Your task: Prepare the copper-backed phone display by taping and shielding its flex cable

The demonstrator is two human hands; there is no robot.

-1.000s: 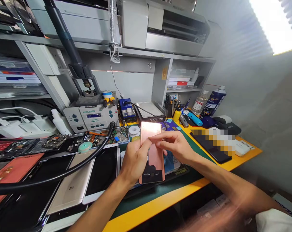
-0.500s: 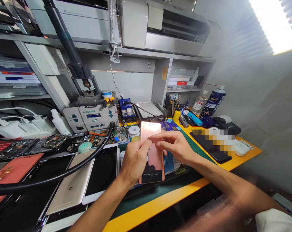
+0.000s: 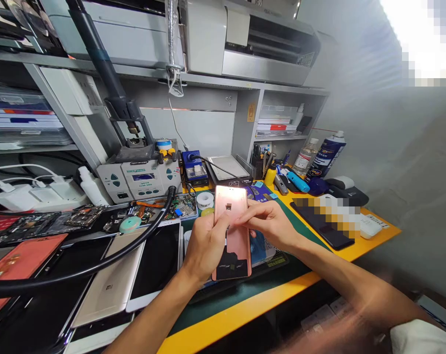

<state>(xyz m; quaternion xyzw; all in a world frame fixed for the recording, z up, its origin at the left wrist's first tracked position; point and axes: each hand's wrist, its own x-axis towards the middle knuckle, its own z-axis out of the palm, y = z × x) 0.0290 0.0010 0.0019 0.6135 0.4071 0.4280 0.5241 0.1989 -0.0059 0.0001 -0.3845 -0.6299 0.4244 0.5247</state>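
Wrapped around the left edge of a rose-gold phone back cover [image 3: 238, 246], my left hand [image 3: 207, 243] has its thumb laid across the middle. The cover is held tilted above the mat, with a small dark square opening in its upper part and a black section at its lower end. My right hand [image 3: 269, 221] is at the cover's right side, index finger and thumb drawn together over its middle. Whether anything tiny sits between those fingertips cannot be made out. Both hands partly hide the cover.
A green mat [image 3: 300, 258] covers the yellow bench [image 3: 245, 322]. On the left lie a gold phone cover [image 3: 108, 280], a white-framed screen [image 3: 154, 265] and a thick black hose [image 3: 108, 263]. Behind stands a rework station [image 3: 141, 179]. A black phone [image 3: 324, 226] and spray can [image 3: 325, 155] are right.
My right fingertips have moved down and slightly right from the small square opening, which now shows uncovered. My left hand and the cover have stayed nearly in place.
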